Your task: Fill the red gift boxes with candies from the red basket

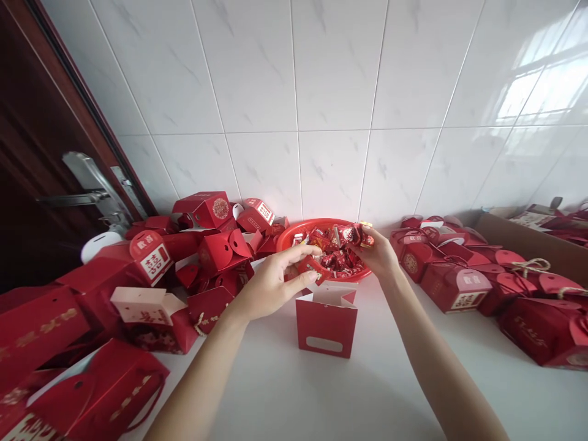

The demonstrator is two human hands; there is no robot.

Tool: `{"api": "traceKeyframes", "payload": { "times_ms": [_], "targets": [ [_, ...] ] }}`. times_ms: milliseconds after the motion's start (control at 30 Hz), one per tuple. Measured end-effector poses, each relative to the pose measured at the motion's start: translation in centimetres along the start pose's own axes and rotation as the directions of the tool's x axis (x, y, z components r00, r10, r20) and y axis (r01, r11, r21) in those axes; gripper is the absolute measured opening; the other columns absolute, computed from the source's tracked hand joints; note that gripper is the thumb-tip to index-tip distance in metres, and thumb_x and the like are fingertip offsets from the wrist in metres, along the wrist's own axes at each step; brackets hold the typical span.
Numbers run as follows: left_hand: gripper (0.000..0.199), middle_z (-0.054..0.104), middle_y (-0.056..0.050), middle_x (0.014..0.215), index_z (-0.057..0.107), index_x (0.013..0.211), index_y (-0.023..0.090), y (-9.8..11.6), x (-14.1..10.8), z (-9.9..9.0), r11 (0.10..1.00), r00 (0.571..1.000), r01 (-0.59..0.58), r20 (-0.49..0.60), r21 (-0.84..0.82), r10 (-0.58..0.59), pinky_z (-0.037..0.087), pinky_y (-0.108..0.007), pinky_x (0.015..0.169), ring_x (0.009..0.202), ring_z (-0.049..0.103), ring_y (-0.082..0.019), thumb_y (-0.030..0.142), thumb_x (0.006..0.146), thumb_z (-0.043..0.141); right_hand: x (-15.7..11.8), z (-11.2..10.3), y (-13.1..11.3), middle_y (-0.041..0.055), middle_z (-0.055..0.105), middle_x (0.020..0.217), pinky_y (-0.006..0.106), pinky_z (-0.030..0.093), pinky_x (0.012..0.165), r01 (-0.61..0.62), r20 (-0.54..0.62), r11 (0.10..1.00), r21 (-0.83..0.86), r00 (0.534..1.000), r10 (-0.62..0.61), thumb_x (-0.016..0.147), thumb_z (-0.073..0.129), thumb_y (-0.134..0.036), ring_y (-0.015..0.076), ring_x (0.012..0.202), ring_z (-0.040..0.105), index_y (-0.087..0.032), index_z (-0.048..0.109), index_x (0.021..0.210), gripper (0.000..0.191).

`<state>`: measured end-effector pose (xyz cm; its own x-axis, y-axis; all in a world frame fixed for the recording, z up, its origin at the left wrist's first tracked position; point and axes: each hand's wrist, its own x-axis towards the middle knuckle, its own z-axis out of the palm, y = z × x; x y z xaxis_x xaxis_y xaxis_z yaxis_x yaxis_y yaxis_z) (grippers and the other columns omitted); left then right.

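A red basket (287, 231) full of red-wrapped candies (337, 260) stands against the tiled wall. In front of it, an open red paper box (326, 324) with a white lining stands upright on the white table. My left hand (280, 278) is above the box's left side, its fingers closed on a red packet (312, 267). Over the basket's right side, my right hand (377, 250) pinches a red and gold wrapped candy (366, 236).
Red gift boxes (225, 251) are piled on the left, near a dark door with a metal handle (87, 196). More closed red boxes (454, 285) stand in rows on the right, beside a cardboard carton (519, 242).
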<state>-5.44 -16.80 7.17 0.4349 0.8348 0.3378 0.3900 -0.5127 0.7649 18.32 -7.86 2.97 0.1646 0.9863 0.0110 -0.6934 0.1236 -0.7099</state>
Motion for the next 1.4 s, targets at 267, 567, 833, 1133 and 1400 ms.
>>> {"api": "traceKeyframes", "payload": {
  "times_ms": [267,567,833,1133,1400],
  "targets": [
    [0.024,0.074,-0.005,0.097,0.070,0.104,0.019,0.4,-0.1,0.0,0.999,0.996,0.037,0.075,0.014,-0.038,0.057,-0.036,0.084,0.088,0.070,-0.022,0.037,0.090,0.062,-5.5,2.4,-4.2,-0.0022,0.067,0.073,0.020,0.052,0.059,0.227,0.269,0.963,-0.147,0.946,-0.181,0.069,0.077,-0.026,0.0113,0.067,0.061,-0.020,0.070,0.074,0.010],
    [0.018,0.063,-0.007,0.112,0.074,0.095,0.022,0.2,-0.1,0.8,0.979,0.998,-0.055,0.042,0.196,0.047,0.057,-0.037,0.080,0.092,0.064,-0.022,0.033,0.088,0.061,-8.5,3.5,-4.8,0.0004,0.070,0.076,0.023,0.052,0.058,0.320,0.435,0.876,-0.361,0.889,-0.146,0.074,0.077,-0.030,0.0144,0.068,0.064,-0.020,0.074,0.082,0.013],
    [0.024,0.059,-0.007,0.121,0.075,0.105,0.028,-0.5,0.0,0.6,0.974,0.997,-0.057,0.072,0.220,0.042,0.059,-0.038,0.085,0.105,0.062,-0.024,0.038,0.092,0.058,-9.2,3.3,-4.6,0.0019,0.072,0.084,0.028,0.055,0.070,0.349,0.543,0.831,-0.434,0.837,-0.068,0.079,0.076,-0.034,0.0183,0.077,0.068,-0.022,0.073,0.091,0.018],
    [0.018,0.060,-0.006,0.127,0.078,0.096,0.027,-0.5,0.0,-0.2,0.976,0.985,-0.039,0.174,0.216,0.001,0.055,-0.042,0.094,0.107,0.063,-0.025,0.034,0.087,0.064,-9.6,3.4,-4.6,0.0012,0.069,0.083,0.026,0.051,0.068,0.434,0.602,0.726,-0.534,0.798,-0.034,0.085,0.071,-0.034,0.0157,0.076,0.063,-0.021,0.071,0.093,0.016],
    [0.020,0.069,-0.004,0.116,0.078,0.096,0.027,-0.5,0.2,-0.7,0.976,0.973,-0.070,0.228,0.207,0.021,0.052,-0.038,0.096,0.107,0.064,-0.024,0.035,0.087,0.062,-9.8,3.4,-4.9,0.0019,0.070,0.085,0.028,0.052,0.070,0.426,0.599,0.725,-0.541,0.801,-0.024,0.083,0.073,-0.036,0.0177,0.080,0.064,-0.021,0.071,0.093,0.018]
  ]
}}
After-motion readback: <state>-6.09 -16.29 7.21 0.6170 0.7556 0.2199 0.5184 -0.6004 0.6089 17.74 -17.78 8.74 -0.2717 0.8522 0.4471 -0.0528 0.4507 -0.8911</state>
